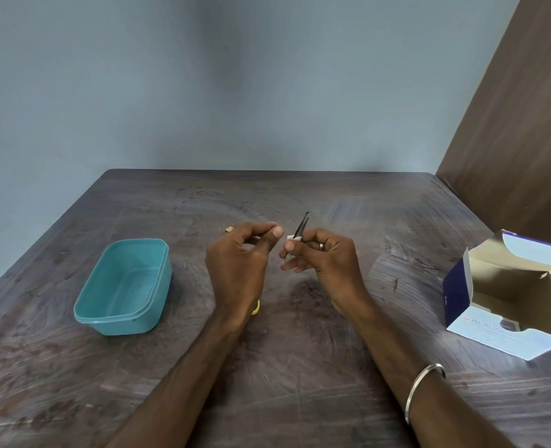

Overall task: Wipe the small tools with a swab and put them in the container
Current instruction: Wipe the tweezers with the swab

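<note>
Head view: both hands are raised over the middle of a dark, scuffed wooden table (300, 367). The right hand (326, 263) has its fingers curled round a pair of black tweezers (302, 227), whose tips point up and away from the person, and it also pinches a small white swab (291, 237) against the tool at the fingertips. The left hand (238, 263) is just beside it, fingers curled and thumb meeting the forefinger; whether anything lies between them cannot be told. A ring shows on each hand, and a metal bangle (424, 388) sits on the right forearm.

The teal plastic container (123, 287) stands to the left on the table, well apart from the hands, lidless, with nothing visible inside. A small yellow item (256, 308) shows partly behind the left wrist. At the right edge lies an opened cardboard box (507, 299); its printed flap reads "BD" and "Alcohol", the remaining text too small to read.
</note>
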### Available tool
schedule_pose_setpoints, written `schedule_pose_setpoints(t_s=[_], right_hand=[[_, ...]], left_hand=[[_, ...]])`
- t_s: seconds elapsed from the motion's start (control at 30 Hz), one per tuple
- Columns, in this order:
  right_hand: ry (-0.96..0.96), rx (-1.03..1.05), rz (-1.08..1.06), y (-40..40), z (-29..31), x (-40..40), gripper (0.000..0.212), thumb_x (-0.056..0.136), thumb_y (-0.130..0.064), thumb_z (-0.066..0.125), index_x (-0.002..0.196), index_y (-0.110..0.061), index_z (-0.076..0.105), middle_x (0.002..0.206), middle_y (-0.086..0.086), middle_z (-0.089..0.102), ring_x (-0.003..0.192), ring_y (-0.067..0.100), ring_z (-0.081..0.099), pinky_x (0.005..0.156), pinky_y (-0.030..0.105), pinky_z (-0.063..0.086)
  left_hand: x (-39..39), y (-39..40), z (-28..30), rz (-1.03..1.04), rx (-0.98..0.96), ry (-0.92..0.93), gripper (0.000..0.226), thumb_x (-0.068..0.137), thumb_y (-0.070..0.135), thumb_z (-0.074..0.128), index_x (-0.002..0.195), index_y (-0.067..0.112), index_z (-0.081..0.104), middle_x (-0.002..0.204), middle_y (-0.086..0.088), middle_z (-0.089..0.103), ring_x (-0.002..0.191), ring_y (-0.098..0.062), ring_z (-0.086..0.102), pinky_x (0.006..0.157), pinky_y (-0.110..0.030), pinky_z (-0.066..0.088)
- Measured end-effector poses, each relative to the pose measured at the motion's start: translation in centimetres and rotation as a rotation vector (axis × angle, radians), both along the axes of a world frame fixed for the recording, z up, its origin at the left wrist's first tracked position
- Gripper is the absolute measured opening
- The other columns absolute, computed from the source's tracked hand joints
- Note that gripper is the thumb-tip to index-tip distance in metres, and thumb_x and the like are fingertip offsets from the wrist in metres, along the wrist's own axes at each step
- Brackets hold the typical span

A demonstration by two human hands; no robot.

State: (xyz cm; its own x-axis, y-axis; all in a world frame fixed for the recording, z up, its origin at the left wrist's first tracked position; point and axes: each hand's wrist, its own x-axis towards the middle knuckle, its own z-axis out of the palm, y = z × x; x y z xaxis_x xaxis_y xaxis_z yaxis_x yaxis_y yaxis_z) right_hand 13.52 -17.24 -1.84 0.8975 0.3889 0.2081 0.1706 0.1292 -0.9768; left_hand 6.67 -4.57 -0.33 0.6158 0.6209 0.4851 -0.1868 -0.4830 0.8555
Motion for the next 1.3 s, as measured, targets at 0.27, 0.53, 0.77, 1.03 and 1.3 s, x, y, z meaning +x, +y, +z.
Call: schedule_pose_setpoints(t_s=[0.27, 0.53, 0.77, 1.03, 1.3], right_hand=[[-0.095, -0.104, 0.030, 0.45, -0.58, 0.05, 0.017, 0.083, -0.016, 0.080, 0.089, -0.001, 0.075, 0.074, 0.013, 0.074, 0.068, 0.038, 0.069, 0.064, 0.047, 0.058], [-0.152, -0.188, 0.007, 0.48, -0.64, -0.21, 0.019, 0.081, -0.025, 0.081, 0.086, -0.008, 0.075, 0.073, 0.012, 0.073, 0.071, 0.040, 0.066, 0.057, 0.039, 0.051], [-0.116, -0.207, 0.056, 0.63, -0.60, -0.38, 0.015, 0.082, -0.021, 0.082, 0.086, -0.008, 0.075, 0.070, 0.007, 0.073, 0.052, 0.010, 0.060, 0.049, 0.032, 0.048], [-0.108, -0.206, 0.041, 0.70, -0.65, -0.45, 0.010, 0.082, -0.021, 0.082, 0.080, -0.016, 0.074, 0.068, 0.008, 0.074, 0.048, 0.014, 0.054, 0.049, 0.033, 0.047], [-0.091, -0.236, 0.020, 0.63, -0.73, -0.33, 0.011, 0.083, -0.021, 0.081, 0.079, -0.015, 0.073, 0.069, 0.007, 0.074, 0.046, 0.012, 0.056, 0.049, 0.030, 0.049]], left_hand=[[0.13, 0.07, -0.08, -0.154, -0.211, 0.021, 0.012, 0.082, 0.017, 0.079, 0.093, 0.013, 0.080, 0.087, 0.005, 0.078, 0.084, -0.007, 0.074, 0.079, -0.032, 0.060], [0.11, 0.00, -0.08, -0.212, -0.507, -0.040, 0.021, 0.081, 0.004, 0.076, 0.101, -0.004, 0.075, 0.090, -0.013, 0.077, 0.081, -0.020, 0.076, 0.073, -0.031, 0.061], [0.34, -0.02, -0.01, -0.178, -0.624, -0.075, 0.020, 0.080, 0.003, 0.077, 0.100, 0.000, 0.076, 0.088, -0.011, 0.078, 0.081, -0.018, 0.075, 0.068, -0.022, 0.058], [0.44, 0.40, 0.26, -0.153, -0.751, -0.094, 0.013, 0.079, 0.006, 0.075, 0.090, 0.013, 0.077, 0.085, -0.003, 0.078, 0.083, -0.018, 0.075, 0.068, -0.025, 0.060], [0.61, 0.74, 0.10, -0.132, -0.804, -0.144, 0.014, 0.081, 0.004, 0.075, 0.095, 0.010, 0.076, 0.085, -0.004, 0.078, 0.084, -0.018, 0.075, 0.068, -0.026, 0.060]])
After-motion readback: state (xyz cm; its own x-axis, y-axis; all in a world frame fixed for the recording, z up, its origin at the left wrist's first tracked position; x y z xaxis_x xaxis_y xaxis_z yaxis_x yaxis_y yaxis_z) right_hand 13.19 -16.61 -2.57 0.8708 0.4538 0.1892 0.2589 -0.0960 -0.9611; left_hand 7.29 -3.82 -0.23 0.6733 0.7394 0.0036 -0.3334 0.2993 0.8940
